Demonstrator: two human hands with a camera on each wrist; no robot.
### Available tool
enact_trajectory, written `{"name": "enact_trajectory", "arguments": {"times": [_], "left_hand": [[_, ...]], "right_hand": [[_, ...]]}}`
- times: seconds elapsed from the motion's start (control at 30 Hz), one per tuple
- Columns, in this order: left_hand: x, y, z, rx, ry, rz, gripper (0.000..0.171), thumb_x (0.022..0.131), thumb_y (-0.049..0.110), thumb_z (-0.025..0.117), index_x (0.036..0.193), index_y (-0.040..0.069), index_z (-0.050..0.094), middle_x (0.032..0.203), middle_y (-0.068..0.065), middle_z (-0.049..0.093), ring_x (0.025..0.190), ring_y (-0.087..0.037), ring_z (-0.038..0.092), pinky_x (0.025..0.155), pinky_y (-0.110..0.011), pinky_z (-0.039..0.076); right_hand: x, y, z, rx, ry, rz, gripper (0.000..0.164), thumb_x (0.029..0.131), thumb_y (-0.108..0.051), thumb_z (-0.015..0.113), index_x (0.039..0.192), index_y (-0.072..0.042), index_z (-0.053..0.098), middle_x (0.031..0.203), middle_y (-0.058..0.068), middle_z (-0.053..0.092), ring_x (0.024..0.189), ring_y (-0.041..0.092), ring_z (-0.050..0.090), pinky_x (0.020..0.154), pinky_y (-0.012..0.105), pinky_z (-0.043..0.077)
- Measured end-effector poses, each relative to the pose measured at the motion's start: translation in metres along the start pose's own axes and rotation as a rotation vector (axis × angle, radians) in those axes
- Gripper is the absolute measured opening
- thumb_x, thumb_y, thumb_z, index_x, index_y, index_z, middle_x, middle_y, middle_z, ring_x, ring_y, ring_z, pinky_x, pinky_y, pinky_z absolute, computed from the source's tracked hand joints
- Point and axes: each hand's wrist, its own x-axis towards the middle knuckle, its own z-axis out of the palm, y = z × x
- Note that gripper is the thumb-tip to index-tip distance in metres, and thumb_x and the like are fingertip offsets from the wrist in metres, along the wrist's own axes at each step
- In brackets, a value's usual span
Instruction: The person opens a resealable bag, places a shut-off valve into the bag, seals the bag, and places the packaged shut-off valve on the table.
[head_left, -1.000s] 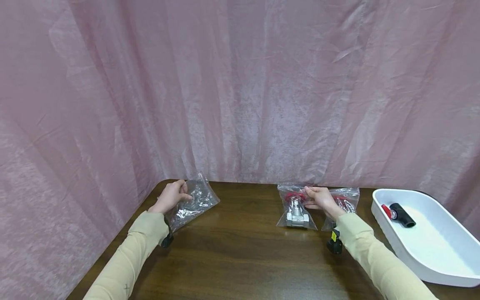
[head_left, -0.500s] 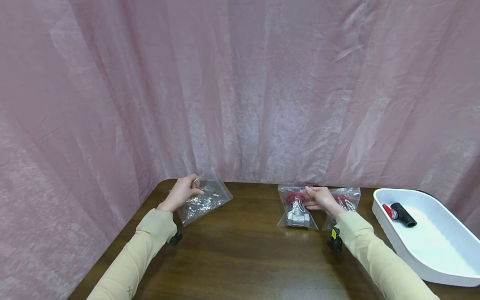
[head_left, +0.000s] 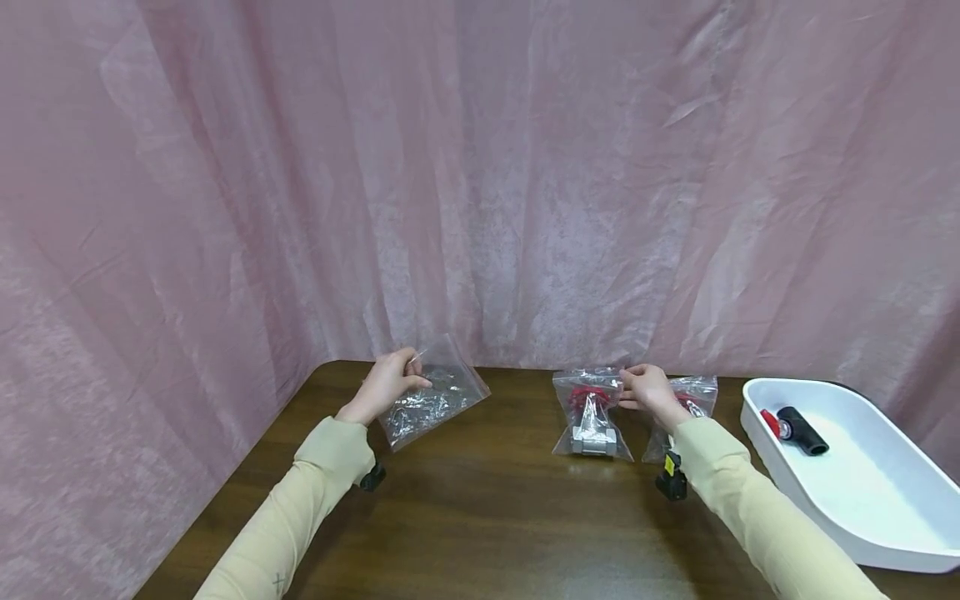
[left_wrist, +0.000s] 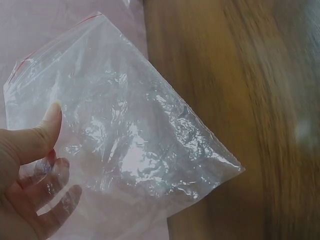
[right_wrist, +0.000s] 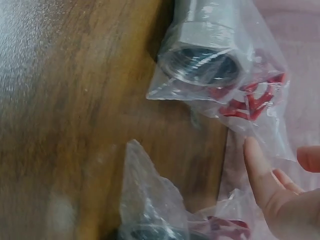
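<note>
My left hand (head_left: pixel 386 385) pinches a clear zip-lock bag (head_left: pixel 442 393) between thumb and fingers, above the table's left part. No item shows inside it in the left wrist view, where its red zip line is at the upper left. My right hand (head_left: pixel 648 387) is beside another zip-lock bag holding a metal gate valve (head_left: pixel 594 437) with a red handwheel (right_wrist: pixel 250 97). The valve stands on the table. My right index fingertip is at that bag's edge, with the thumb apart. A second bagged valve (head_left: pixel 688 403) stands under my right forearm, partly hidden.
A white tray (head_left: pixel 873 492) stands at the right end of the brown wooden table (head_left: pixel 495 508). In it lies a black pipe-shaped fitting (head_left: pixel 806 431) with a red end. Behind the table hangs a pink curtain (head_left: pixel 480 183).
My left hand has moved right with the zip-lock bag. My right hand has drawn slightly right, off the bagged gate valve, and its thumb and fingers have parted from the bag.
</note>
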Motion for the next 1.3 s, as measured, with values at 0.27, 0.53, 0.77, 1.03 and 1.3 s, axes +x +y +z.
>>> {"name": "enact_trajectory", "arguments": {"times": [0.27, 0.53, 0.77, 1.03, 1.3], "left_hand": [[0.000, 0.017, 0.013, -0.043, -0.026, 0.004, 0.022, 0.076, 0.017, 0.072, 0.079, 0.008, 0.052, 0.063, 0.000, 0.050, 0.053, -0.014, 0.047, 0.051, -0.029, 0.042], [0.001, 0.030, 0.024, -0.050, -0.016, 0.029, 0.023, 0.075, 0.018, 0.073, 0.076, 0.009, 0.052, 0.061, 0.001, 0.049, 0.051, -0.012, 0.047, 0.049, -0.028, 0.041], [0.001, 0.048, 0.030, -0.093, 0.004, 0.060, 0.024, 0.074, 0.016, 0.074, 0.074, 0.009, 0.051, 0.060, 0.002, 0.050, 0.051, -0.011, 0.048, 0.049, -0.026, 0.042], [0.000, 0.080, 0.043, -0.145, 0.016, 0.133, 0.025, 0.072, 0.016, 0.075, 0.073, 0.010, 0.052, 0.061, 0.004, 0.050, 0.054, -0.009, 0.046, 0.052, -0.026, 0.041], [0.000, 0.099, 0.058, -0.208, 0.013, 0.132, 0.025, 0.071, 0.015, 0.076, 0.072, 0.009, 0.052, 0.061, 0.005, 0.049, 0.056, -0.008, 0.045, 0.053, -0.024, 0.040]], "right_hand": [[-0.018, -0.019, 0.001, -0.111, 0.183, -0.134, 0.029, 0.092, 0.000, 0.044, 0.113, 0.020, 0.041, 0.107, 0.036, 0.048, 0.082, 0.029, 0.059, 0.061, 0.025, 0.051], [-0.033, -0.026, -0.006, -0.056, 0.191, -0.246, 0.025, 0.092, 0.002, 0.044, 0.110, 0.018, 0.047, 0.104, 0.034, 0.053, 0.083, 0.024, 0.062, 0.070, 0.033, 0.050], [-0.045, -0.036, -0.004, 0.057, 0.121, -0.308, 0.023, 0.092, 0.004, 0.045, 0.108, 0.020, 0.045, 0.094, 0.025, 0.059, 0.075, 0.011, 0.061, 0.070, 0.033, 0.050], [-0.053, -0.041, 0.001, 0.067, 0.054, -0.361, 0.020, 0.092, 0.001, 0.049, 0.105, 0.016, 0.048, 0.087, 0.011, 0.062, 0.074, 0.008, 0.060, 0.071, 0.034, 0.050], [-0.033, -0.016, -0.012, 0.157, -0.114, -0.491, 0.026, 0.089, -0.018, 0.059, 0.102, 0.005, 0.057, 0.093, 0.016, 0.062, 0.084, 0.028, 0.061, 0.069, 0.039, 0.050]]}}
